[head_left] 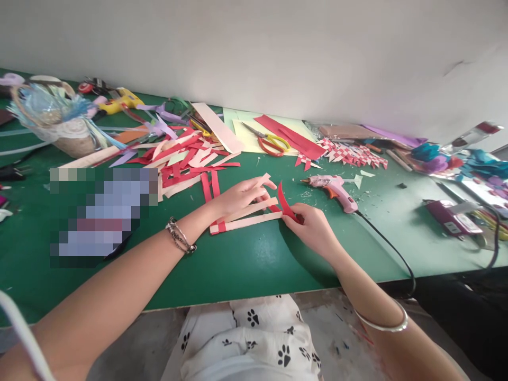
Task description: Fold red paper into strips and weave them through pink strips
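Near the middle of the green table, cream paper strips (254, 220) and upright red strips (206, 186) join at a small red and cream woven corner (217, 228). My left hand (243, 196) is over these strips, its fingers closed around a cream strip that pokes out above them. My right hand (311, 225) pinches a curved red strip (286, 201) between thumb and fingers, at the right ends of the cream strips. The woven part under my left hand is partly hidden.
A pink glue gun (335, 191) with a black cord lies right of my hands. Behind are scissors (270, 143), woven red and white pieces (353, 153) and a heap of strips (186, 153). A basket (73, 138) stands at the left.
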The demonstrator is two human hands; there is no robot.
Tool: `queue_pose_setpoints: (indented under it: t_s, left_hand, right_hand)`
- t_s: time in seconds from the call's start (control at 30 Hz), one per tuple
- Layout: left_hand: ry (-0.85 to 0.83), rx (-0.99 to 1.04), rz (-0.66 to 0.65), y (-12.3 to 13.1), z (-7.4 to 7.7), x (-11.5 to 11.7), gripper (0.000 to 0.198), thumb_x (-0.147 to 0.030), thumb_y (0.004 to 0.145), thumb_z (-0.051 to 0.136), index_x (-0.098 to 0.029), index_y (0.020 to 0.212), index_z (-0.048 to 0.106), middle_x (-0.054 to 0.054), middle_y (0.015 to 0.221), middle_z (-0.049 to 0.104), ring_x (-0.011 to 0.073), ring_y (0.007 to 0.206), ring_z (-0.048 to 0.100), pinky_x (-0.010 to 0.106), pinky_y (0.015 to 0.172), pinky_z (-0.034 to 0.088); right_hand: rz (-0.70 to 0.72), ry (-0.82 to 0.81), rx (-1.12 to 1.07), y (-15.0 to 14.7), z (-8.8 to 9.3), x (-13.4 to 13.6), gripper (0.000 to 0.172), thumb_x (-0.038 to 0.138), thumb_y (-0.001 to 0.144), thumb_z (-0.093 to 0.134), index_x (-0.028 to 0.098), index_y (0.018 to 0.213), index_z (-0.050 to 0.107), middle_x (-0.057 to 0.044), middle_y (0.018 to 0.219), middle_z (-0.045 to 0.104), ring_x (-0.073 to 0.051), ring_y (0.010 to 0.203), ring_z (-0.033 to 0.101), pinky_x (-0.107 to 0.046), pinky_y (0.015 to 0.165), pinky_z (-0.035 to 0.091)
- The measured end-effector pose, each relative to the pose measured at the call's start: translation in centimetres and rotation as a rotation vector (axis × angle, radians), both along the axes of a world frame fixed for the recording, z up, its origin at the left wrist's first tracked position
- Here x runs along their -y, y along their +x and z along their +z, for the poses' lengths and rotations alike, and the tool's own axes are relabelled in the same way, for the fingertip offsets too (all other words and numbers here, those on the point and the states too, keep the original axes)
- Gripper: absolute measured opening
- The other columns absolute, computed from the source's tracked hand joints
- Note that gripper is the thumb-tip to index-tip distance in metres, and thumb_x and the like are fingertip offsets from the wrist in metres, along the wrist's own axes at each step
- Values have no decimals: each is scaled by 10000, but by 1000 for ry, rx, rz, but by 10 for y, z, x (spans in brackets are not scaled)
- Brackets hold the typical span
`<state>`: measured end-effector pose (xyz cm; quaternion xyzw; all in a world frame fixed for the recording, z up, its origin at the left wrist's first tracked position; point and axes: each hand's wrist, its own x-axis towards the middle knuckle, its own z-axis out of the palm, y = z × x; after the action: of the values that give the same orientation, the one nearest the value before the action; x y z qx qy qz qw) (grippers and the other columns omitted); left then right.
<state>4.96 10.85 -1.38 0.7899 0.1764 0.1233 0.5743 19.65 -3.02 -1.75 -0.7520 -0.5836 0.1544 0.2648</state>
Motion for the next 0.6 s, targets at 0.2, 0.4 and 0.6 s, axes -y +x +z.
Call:
queue_pose_setpoints:
  t_s: [0.2,0.4,0.6]
  left_hand:
    - [-40,17,-9,0,2,-1,328,-334,894,280,-160,1111,454,29,869,598,149,790,573,310,785,424]
    - [-35,27,-50,-1,-6,-4,406,-342,803,530,-201,1170,430,20,933,593,164,892,565,294,773,438]
    - [-127,74,15,-1,-6,-10,343,-288,819,499,-190,1147,480,4,870,561,144,849,570,301,801,425]
  right_hand:
    - [-16,-49,-97,1,2,1,233,263,757,508,188,551,430,45,519,350,-99,503,286,-237,494,243]
    - [-12,-73,-204,1,3,0,271,315,774,512,174,546,475,26,534,466,-101,516,366,-239,506,276]
    - [-3,-94,-354,2,2,0,153,290,759,522,165,768,609,13,620,536,-116,559,452,-235,529,365]
